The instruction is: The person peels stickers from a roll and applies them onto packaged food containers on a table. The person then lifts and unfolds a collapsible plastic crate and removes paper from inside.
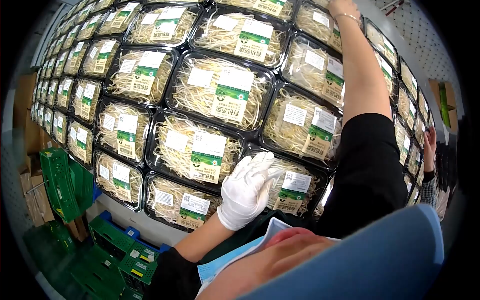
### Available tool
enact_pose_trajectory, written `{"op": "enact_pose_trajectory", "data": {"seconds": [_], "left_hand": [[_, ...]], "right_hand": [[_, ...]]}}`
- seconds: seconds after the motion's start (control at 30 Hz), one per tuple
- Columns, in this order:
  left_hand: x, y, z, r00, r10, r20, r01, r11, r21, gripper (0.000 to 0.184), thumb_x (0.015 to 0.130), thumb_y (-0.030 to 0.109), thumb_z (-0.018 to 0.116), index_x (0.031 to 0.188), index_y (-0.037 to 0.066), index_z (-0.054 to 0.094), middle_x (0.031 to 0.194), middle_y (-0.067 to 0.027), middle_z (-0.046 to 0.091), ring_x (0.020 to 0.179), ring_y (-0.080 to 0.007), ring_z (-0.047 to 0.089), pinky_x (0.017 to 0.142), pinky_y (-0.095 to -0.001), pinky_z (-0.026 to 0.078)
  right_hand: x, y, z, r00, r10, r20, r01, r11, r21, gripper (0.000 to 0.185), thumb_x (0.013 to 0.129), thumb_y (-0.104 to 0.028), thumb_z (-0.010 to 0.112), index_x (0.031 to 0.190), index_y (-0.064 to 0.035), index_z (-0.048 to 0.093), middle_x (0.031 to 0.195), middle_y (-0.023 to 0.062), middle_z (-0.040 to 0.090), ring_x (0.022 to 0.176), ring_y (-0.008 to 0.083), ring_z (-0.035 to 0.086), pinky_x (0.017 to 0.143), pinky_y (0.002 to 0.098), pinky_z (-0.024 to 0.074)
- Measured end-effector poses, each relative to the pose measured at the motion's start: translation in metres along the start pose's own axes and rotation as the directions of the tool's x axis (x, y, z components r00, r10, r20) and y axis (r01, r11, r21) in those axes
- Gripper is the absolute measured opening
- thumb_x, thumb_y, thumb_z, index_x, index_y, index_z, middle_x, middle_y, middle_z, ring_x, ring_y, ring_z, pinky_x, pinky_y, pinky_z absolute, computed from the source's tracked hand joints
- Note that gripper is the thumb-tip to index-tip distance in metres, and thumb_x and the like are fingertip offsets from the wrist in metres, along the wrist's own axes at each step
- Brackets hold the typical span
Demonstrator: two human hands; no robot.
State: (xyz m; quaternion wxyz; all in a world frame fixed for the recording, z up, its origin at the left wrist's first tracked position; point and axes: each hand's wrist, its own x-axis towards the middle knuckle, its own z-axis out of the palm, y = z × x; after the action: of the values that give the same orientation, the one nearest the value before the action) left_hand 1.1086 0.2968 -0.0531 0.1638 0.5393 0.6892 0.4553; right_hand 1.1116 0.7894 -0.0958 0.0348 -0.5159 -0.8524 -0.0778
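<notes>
Pale table (159,228), covered by rows of black trays (186,110)
The trays are laid flat and close together across the surface; pale sprouts (180,95) are held under clear covers; on the nearer ones, a white label (201,77) and a green-banded label (233,96) are seen.

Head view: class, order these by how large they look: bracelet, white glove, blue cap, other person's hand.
1. Blue cap, though nearness to the camera likely enlarges it
2. White glove
3. Other person's hand
4. Bracelet, a thin band
</notes>
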Motion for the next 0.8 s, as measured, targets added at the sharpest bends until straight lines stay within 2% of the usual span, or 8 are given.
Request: {"op": "enact_pose_trajectory", "data": {"seconds": [0.2,0.3,0.37,0.4,0.53,0.6,0.7,0.8], "left_hand": [[-0.001,0.001,-0.003,1.0,0.026,0.013,-0.026,0.998,-0.05,0.022,0.065,-0.001,0.06,0.085,0.009,0.064,0.087,-0.012,0.061,0.08,-0.0285,0.057,0.074,-0.0351,0.045],[-0.005,0.01,-0.016,0.911,-0.381,0.158,0.408,0.779,-0.476,0.012,0.072,-0.006,0.053,0.081,0.0,0.057,0.091,-0.0125,0.061,0.073,-0.0149,0.057,0.065,-0.0242,0.045],[-0.002,0.028,-0.026,0.848,-0.481,0.223,0.458,0.452,-0.765,0.018,0.075,-0.009,0.049,0.091,-0.003,0.052,0.095,-0.012,0.06,0.083,-0.0148,0.057,0.072,-0.0228,0.046],[-0.001,0.031,-0.03,0.899,-0.409,0.158,0.362,0.488,-0.794,0.027,0.075,-0.008,0.051,0.101,-0.004,0.049,0.099,-0.0131,0.058,0.091,-0.016,0.055,0.076,-0.0251,0.046],[0.015,0.067,-0.034,0.894,-0.447,-0.022,0.24,0.52,-0.82,0.04,0.078,-0.009,0.045,0.117,-0.004,0.04,0.111,-0.0122,0.052,0.098,-0.015,0.052,0.079,-0.0246,0.044],[0.003,0.063,-0.028,0.908,-0.419,0.02,0.269,0.543,-0.795,0.028,0.078,-0.008,0.048,0.105,-0.004,0.05,0.099,-0.0088,0.057,0.086,-0.0114,0.054,0.069,-0.0219,0.045],[-0.01,0.068,-0.016,0.829,-0.509,-0.232,0.188,0.644,-0.742,0.004,0.077,0.0,0.058,0.078,0.002,0.055,0.071,0.0002,0.057,0.059,-0.0028,0.047,0.056,-0.0177,0.039],[-0.008,0.083,-0.005,0.85,-0.527,-0.01,0.358,0.592,-0.722,0.006,0.076,0.001,0.06,0.079,0.003,0.056,0.073,-0.0011,0.058,0.061,-0.0034,0.049,0.057,-0.0179,0.041]], "right_hand": [[-0.022,0.006,-0.023,0.991,0.019,-0.13,-0.016,1.0,0.024,0.032,0.076,-0.033,0.06,0.096,-0.0083,0.059,0.092,0.0106,0.061,0.084,0.021,0.058,0.076,0.0336,0.0454],[-0.058,-0.002,-0.054,0.914,-0.09,-0.395,0.147,0.982,0.115,0.032,0.075,-0.033,0.061,0.095,-0.0082,0.059,0.09,0.0111,0.061,0.083,0.0214,0.058,0.076,0.0337,0.0455],[-0.123,-0.024,-0.085,0.754,-0.36,-0.549,0.573,0.768,0.284,0.032,0.075,-0.034,0.062,0.095,-0.008,0.06,0.09,0.0114,0.061,0.082,0.0216,0.058,0.076,0.0338,0.0456],[-0.192,-0.045,-0.141,0.903,-0.423,-0.08,0.339,0.585,0.736,0.034,0.075,-0.034,0.061,0.095,-0.0079,0.059,0.093,0.0117,0.061,0.089,0.0219,0.056,0.08,0.034,0.0433],[-0.322,-0.053,-0.178,0.498,-0.858,-0.124,0.45,0.134,0.883,0.043,0.07,-0.039,0.065,0.092,-0.0033,0.056,0.085,0.0092,0.059,0.086,0.021,0.054,0.076,0.0319,0.0423],[-0.343,-0.057,-0.172,0.546,-0.784,-0.297,0.6,0.118,0.791,0.035,0.071,-0.032,0.065,0.091,-0.0046,0.056,0.081,0.0076,0.058,0.08,0.0216,0.054,0.068,0.0297,0.0432],[-0.358,-0.054,-0.165,0.676,-0.686,-0.27,0.425,0.064,0.903,0.026,0.07,-0.024,0.066,0.086,-0.0054,0.058,0.08,0.0067,0.058,0.077,0.0205,0.054,0.069,0.0288,0.0428],[-0.354,-0.042,-0.16,0.742,-0.602,-0.296,0.288,-0.113,0.951,0.013,0.069,-0.016,0.066,0.078,-0.0067,0.061,0.075,0.0055,0.059,0.072,0.0167,0.055,0.069,0.0278,0.0437]]}}
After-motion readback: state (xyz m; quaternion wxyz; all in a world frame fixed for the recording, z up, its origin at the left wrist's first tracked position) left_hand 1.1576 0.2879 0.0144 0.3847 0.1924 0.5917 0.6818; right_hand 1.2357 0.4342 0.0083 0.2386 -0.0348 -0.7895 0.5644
